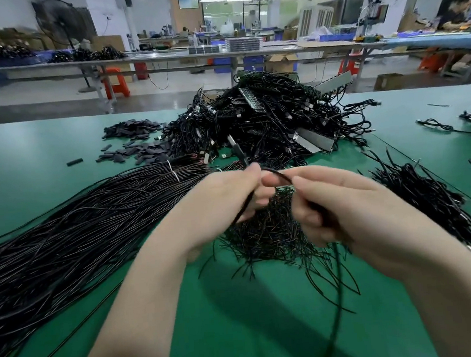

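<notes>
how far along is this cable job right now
Likely done: the tangled heap of plugged cables behind the hands. In hand: the left hand and right hand both grip one black cable, its plug end sticking up. Left: the big tied bundle on the left of the green table looks untouched, so most work seems ahead.

L hand & R hand pinching black cable – over green table, cable pile behind
</notes>
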A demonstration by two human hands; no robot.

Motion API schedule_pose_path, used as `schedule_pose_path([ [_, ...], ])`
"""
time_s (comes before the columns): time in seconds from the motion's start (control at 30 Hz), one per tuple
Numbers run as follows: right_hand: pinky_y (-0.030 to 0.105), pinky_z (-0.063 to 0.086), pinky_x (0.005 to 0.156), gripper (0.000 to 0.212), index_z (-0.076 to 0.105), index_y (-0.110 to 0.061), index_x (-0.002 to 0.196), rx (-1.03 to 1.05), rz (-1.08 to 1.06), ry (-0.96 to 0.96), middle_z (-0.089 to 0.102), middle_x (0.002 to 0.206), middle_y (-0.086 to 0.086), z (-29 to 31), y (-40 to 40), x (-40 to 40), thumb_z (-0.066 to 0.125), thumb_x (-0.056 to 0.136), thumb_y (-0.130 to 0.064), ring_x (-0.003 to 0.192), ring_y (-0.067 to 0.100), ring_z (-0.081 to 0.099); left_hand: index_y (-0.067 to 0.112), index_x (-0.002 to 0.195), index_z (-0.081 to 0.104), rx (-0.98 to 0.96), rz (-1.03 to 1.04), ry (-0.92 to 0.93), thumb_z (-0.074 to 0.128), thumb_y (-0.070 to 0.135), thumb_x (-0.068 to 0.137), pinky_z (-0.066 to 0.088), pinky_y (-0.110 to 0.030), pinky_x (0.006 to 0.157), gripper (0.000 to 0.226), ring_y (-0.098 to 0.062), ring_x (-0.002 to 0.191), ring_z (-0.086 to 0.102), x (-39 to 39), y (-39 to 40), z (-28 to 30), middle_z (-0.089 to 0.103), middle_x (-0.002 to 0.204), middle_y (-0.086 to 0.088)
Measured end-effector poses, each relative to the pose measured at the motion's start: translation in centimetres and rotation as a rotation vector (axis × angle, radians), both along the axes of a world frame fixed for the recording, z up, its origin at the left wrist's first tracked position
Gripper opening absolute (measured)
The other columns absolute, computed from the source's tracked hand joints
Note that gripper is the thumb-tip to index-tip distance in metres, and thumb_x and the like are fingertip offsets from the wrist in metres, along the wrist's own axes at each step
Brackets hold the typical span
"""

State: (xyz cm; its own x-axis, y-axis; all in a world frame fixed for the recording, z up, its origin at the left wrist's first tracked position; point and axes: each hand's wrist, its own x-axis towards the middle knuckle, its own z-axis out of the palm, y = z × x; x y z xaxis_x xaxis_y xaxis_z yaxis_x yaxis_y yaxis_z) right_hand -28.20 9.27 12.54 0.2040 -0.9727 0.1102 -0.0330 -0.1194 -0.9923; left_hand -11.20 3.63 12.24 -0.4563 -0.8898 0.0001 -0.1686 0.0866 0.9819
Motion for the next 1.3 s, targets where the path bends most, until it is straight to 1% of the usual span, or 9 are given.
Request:
schedule_pose_path([
  [0.17, 0.020, 0.043, 0.050, 0.025, 0.065, -0.024, 0.088, 0.107, 0.279, -0.073, 0.047, 0.056, -0.002, -1.8, -0.2, 2.8, 0.044, 0.097, -0.034, 0.047, 0.016, 0.046, 0.017, 0.108, 0.070, 0.210, 0.045, 0.546, 0.036, 0.041, 0.102, 0.058, -0.027, 0.082, 0.042, -0.014, 0.097, 0.072, -0.3, 0.2, 1.0, 0.075, 0.104, -0.004],
  [0.27, 0.022, 0.038, 0.049, 0.036, 0.068, -0.023, 0.080, 0.186, 0.336, 0.120, 0.040, 0.054, -0.004, -3.6, -1.2, 2.8, 0.046, 0.091, -0.049, 0.046, 0.012, 0.040, 0.015, 0.088, 0.078, 0.275, -0.038, 0.704, 0.037, 0.039, 0.101, 0.059, -0.023, 0.063, 0.050, -0.013, 0.076, 0.073, 0.4, 0.5, 1.7, 0.076, 0.087, -0.003],
  [0.47, 0.028, 0.017, 0.048, 0.059, 0.042, -0.023, 0.055, 0.124, -0.008, 0.400, 0.031, 0.053, -0.003, -3.7, -2.4, 0.0, 0.069, 0.065, -0.075, 0.049, 0.014, 0.022, 0.025, 0.059, 0.060, 0.148, -0.172, 0.447, 0.046, 0.040, 0.095, 0.035, -0.018, 0.042, 0.041, -0.005, 0.034, 0.036, 1.6, 0.7, 1.7, 0.040, 0.041, 0.009],
  [0.6, 0.023, 0.018, 0.046, 0.047, 0.061, -0.019, 0.062, 0.097, -0.059, 0.284, 0.029, 0.051, -0.006, -2.0, -1.9, -1.7, 0.066, 0.069, -0.065, 0.047, 0.012, 0.022, 0.027, 0.063, 0.069, -0.130, -0.164, -0.085, 0.043, 0.046, 0.094, 0.038, -0.017, 0.043, 0.044, -0.010, 0.040, 0.045, 0.9, 0.6, 0.6, 0.055, 0.046, 0.004],
  [0.77, 0.017, 0.024, 0.042, 0.025, 0.073, -0.012, 0.090, 0.056, -0.058, 0.080, 0.042, 0.057, -0.004, -0.2, -0.4, -1.2, 0.051, 0.098, -0.021, 0.045, 0.009, 0.029, 0.027, 0.091, 0.071, -0.169, -0.060, -0.269, 0.037, 0.042, 0.103, 0.042, -0.012, 0.057, 0.039, -0.008, 0.062, 0.069, 0.7, 0.1, 0.0, 0.076, 0.080, 0.009],
  [0.9, 0.016, 0.033, 0.043, 0.035, 0.073, -0.027, 0.101, -0.065, -0.091, 0.067, 0.052, 0.055, -0.005, 0.2, 0.6, 0.9, 0.041, 0.102, -0.012, 0.045, 0.010, 0.039, 0.027, 0.104, 0.072, -0.192, 0.072, -0.084, 0.041, 0.043, 0.102, 0.054, -0.031, 0.086, 0.036, -0.004, 0.093, 0.071, 0.6, -0.5, -0.4, 0.076, 0.097, 0.012],
  [1.0, 0.017, 0.037, 0.046, 0.030, 0.068, -0.028, 0.104, -0.121, -0.027, 0.075, 0.051, 0.055, -0.005, -0.4, 1.0, 2.9, 0.040, 0.103, -0.014, 0.045, 0.012, 0.043, 0.030, 0.105, 0.072, -0.119, 0.076, 0.140, 0.039, 0.043, 0.103, 0.050, -0.027, 0.097, 0.035, -0.003, 0.108, 0.066, 0.2, -0.3, -0.1, 0.073, 0.110, 0.010],
  [1.17, 0.017, 0.032, 0.044, 0.025, 0.074, -0.026, 0.084, -0.022, 0.063, 0.061, 0.047, 0.052, -0.005, -1.3, 0.0, 3.3, 0.054, 0.091, -0.039, 0.046, 0.011, 0.037, 0.019, 0.091, 0.079, 0.129, -0.119, 0.532, 0.041, 0.039, 0.099, 0.058, -0.028, 0.081, 0.044, -0.016, 0.093, 0.073, 0.7, 0.3, 1.0, 0.076, 0.099, -0.004],
  [1.3, 0.023, 0.020, 0.046, 0.044, 0.072, -0.020, 0.074, -0.013, -0.005, 0.231, 0.034, 0.052, -0.005, -2.1, -0.7, 2.5, 0.052, 0.076, -0.059, 0.048, 0.010, 0.025, 0.018, 0.086, 0.071, 0.109, -0.132, 0.559, 0.050, 0.039, 0.089, 0.051, -0.026, 0.063, 0.030, -0.012, 0.063, 0.062, 0.5, 0.5, 0.9, 0.058, 0.064, 0.008],
])
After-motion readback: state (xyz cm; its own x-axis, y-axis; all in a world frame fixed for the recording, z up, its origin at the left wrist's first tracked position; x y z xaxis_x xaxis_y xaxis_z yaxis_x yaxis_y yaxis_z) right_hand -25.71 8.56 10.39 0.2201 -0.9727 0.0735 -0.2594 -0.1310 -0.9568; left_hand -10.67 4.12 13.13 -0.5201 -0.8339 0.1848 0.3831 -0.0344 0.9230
